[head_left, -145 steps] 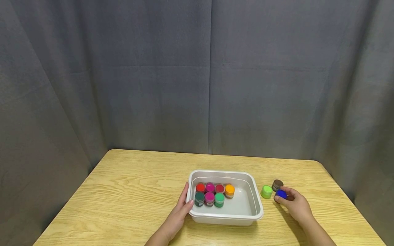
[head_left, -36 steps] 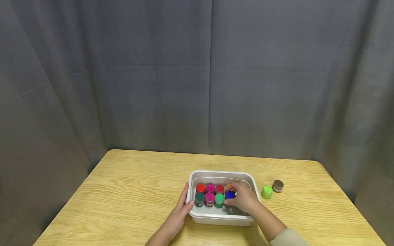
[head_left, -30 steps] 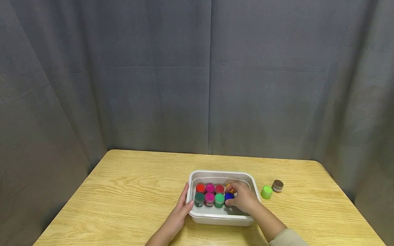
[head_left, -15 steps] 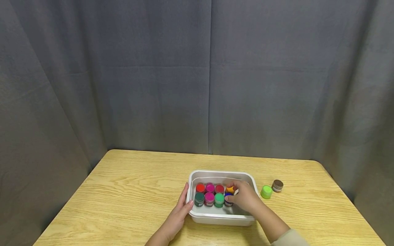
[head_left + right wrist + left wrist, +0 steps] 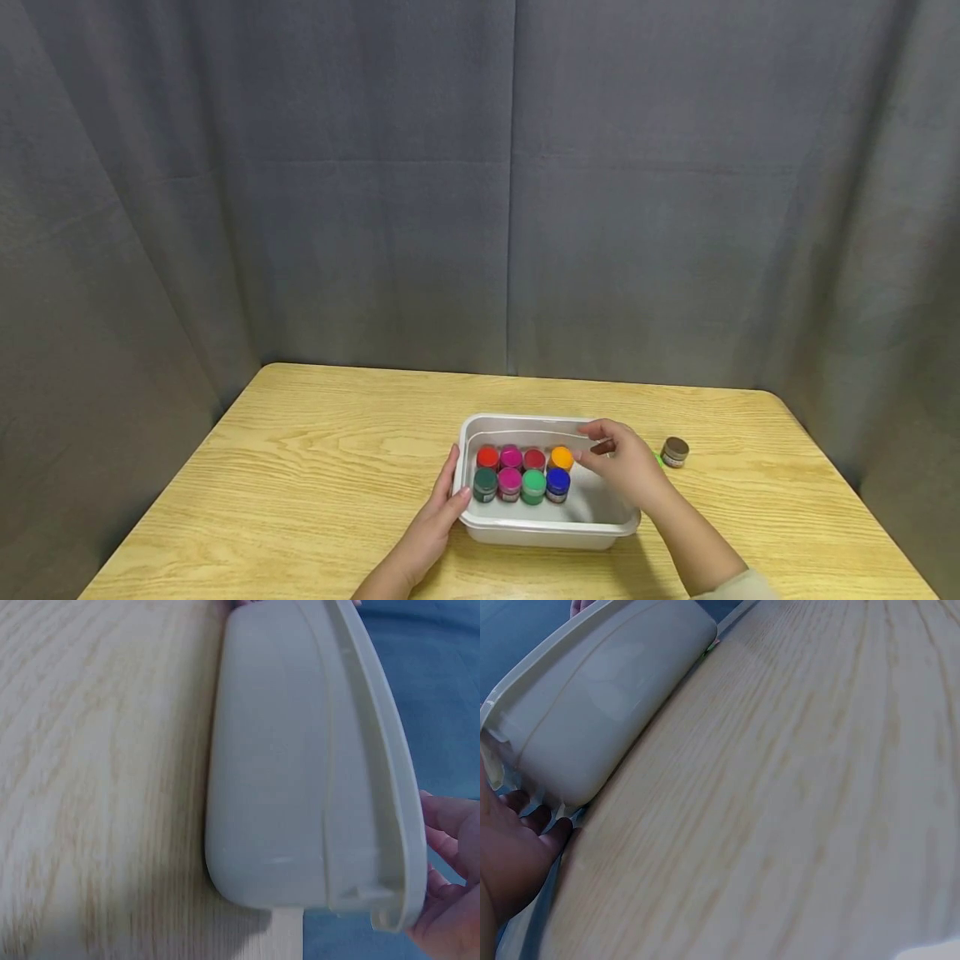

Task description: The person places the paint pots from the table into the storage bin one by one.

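Observation:
My left hand [image 5: 431, 529] holds the left side of a white plastic tub [image 5: 540, 537], thumb over the rim and fingers along the outer wall. In the left wrist view, the fingers [image 5: 536, 819] curl by the tub's lower corner. Inside, small paint jars stand upright in two rows, several in each. The blue jar [image 5: 557, 484] ends the front row, beside the green jar [image 5: 534, 487]; the orange jar [image 5: 561, 457] stands behind it. Over the tub's right part hovers my right hand [image 5: 626, 467], fingers loosely bent and holding nothing. The right wrist view shows it beside the rim.
Right of the tub, a dark brown jar [image 5: 675, 452] stands on the wooden table [image 5: 337, 450]. A lime green jar [image 5: 659, 459] is mostly hidden behind my right hand. Grey curtains [image 5: 375, 208] hang behind and at both sides of the table.
My right hand carried the blue jar from the table into the tub, set it by the green one, let go and rose to the right. The left hand stayed put.

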The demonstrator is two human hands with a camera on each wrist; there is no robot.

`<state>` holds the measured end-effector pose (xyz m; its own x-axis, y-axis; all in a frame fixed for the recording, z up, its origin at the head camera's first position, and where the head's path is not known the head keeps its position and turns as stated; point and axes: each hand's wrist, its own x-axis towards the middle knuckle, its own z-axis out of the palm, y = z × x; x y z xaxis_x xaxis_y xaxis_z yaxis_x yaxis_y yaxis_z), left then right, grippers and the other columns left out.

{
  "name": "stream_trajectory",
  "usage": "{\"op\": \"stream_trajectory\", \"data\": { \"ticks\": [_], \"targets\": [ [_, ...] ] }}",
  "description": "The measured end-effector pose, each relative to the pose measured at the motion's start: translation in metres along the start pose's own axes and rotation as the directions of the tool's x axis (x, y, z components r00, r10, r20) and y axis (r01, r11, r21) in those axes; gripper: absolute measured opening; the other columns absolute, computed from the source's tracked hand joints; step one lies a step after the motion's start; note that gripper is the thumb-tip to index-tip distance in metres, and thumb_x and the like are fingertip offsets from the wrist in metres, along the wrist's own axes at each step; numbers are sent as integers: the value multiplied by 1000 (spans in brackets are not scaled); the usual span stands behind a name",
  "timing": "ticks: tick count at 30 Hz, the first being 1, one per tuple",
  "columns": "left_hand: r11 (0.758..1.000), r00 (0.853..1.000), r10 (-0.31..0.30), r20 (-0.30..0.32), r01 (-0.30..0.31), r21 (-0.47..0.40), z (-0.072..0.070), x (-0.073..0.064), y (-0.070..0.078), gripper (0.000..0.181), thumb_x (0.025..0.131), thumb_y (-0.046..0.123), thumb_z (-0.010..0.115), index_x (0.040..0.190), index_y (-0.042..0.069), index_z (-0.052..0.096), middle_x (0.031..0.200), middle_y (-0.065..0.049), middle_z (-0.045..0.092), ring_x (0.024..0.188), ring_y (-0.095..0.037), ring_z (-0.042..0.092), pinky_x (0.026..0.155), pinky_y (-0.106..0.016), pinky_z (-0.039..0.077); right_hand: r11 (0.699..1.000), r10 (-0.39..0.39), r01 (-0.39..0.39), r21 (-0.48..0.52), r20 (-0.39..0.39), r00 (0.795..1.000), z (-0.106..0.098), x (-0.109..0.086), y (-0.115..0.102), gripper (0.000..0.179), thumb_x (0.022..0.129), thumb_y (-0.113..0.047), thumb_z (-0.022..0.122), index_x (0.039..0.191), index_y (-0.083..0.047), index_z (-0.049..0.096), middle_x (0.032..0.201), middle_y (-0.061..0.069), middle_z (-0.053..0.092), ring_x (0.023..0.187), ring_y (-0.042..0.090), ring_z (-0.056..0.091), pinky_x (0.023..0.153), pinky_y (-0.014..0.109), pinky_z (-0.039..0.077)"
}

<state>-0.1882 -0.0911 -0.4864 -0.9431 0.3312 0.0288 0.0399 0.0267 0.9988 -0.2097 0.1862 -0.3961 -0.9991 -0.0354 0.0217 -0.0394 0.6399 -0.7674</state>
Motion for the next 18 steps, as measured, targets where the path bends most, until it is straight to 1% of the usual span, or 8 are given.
{"op": "stream_trajectory", "data": {
  "ticks": [4,9,13,18],
  "targets": [
    [1000,1000,-3,-2,3,-1,0,0,0,68,104,31,41,159,21,2,166,-12,-5,151,-41,-8,118,-64,-2,999,18,-16,38,-47,999,-12,-2,6,39,90,-19,70,124,-2,61,122,21,60,105,28,62,82,36,59],
    [1000,1000,-6,-5,6,-5,1,-1,1,68,104,31,42,159,21,3,166,-12,-5,151,-42,-8,118,-64,-2,996,44,-37,87,-80,996,-25,-2,18,43,93,-24,67,129,-4,57,130,21,55,115,34,58,87,38,59],
    [1000,1000,-6,-1,6,-14,1,-2,2,69,104,30,42,159,21,3,166,-13,-5,151,-42,-9,118,-65,-3,995,61,-53,82,-102,993,-33,-2,28,47,94,-29,65,133,-4,54,135,21,52,120,35,55,91,41,56],
    [1000,1000,-5,0,5,-16,1,-3,3,69,104,29,43,159,20,3,166,-13,-5,151,-42,-9,119,-64,-3,993,84,-73,88,-129,988,-37,-1,43,52,96,-32,63,137,-2,50,139,23,50,125,37,50,100,49,50]
  ]
}}
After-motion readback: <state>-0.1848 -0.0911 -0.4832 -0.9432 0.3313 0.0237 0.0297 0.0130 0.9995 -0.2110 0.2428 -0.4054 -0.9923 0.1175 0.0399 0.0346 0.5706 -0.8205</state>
